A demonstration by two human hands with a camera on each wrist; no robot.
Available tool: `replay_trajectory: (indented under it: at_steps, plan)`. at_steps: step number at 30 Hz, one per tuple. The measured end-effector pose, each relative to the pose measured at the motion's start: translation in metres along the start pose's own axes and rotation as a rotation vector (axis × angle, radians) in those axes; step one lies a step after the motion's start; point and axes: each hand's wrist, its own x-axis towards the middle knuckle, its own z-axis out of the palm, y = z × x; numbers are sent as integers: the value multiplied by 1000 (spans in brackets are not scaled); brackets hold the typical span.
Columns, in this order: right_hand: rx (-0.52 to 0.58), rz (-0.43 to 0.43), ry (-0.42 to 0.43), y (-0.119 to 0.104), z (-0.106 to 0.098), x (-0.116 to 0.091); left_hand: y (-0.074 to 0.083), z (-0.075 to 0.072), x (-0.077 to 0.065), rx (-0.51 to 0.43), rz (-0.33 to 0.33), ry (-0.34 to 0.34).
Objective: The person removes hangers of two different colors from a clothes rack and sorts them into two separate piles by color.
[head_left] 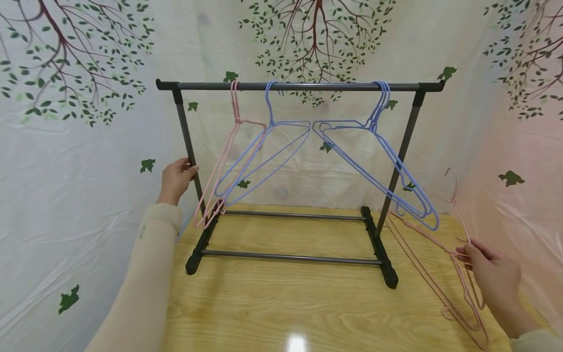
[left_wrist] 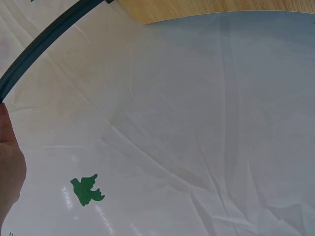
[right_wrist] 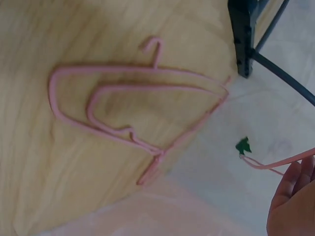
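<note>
My left hand [head_left: 176,180] grips the left post [head_left: 186,134] of a black garment rack at about mid-height. In the left wrist view only an edge of that hand [left_wrist: 11,169] shows against the post. On the right, my right hand [head_left: 494,274] holds a pink clothes hanger [right_wrist: 290,160] between thumb and fingers, its hook pointing up. Below and beside this hand, several more pink hangers [right_wrist: 110,70] lie overlapping on the wooden table [head_left: 281,303]. Two pink hangers [head_left: 234,105] hang near the rail's left end.
One blue hanger [head_left: 267,102] hangs left of the rail's middle, and several blue hangers [head_left: 373,122] hang bunched at its right. The rack's black right foot [head_left: 381,259] stands close to the lying pink hangers. A leaf-patterned sheet [head_left: 110,161] surrounds the table.
</note>
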Motion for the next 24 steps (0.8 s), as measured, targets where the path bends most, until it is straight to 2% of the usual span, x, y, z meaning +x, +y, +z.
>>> replay_trajectory:
  at_steps: [5, 12, 16, 18, 20, 24]
  plan:
    - [0, 45, -108, 15, 4, -6, -1, 1, 0, -7, 0, 11]
    - [149, 154, -247, 33, 6, -13, -1, 1, 1, -13, -5, 15]
    - [121, 229, -289, 44, 1, -9, -2, 1, 1, -11, -7, 18]
    - [71, 273, -281, 48, -5, -5, -2, 1, 1, -6, -6, 17]
    - [-47, 279, -271, 52, -11, 0, -3, 1, 1, 2, 0, 18]
    - [-439, 219, -250, 58, -23, 11, -2, 0, 1, 17, 7, 25]
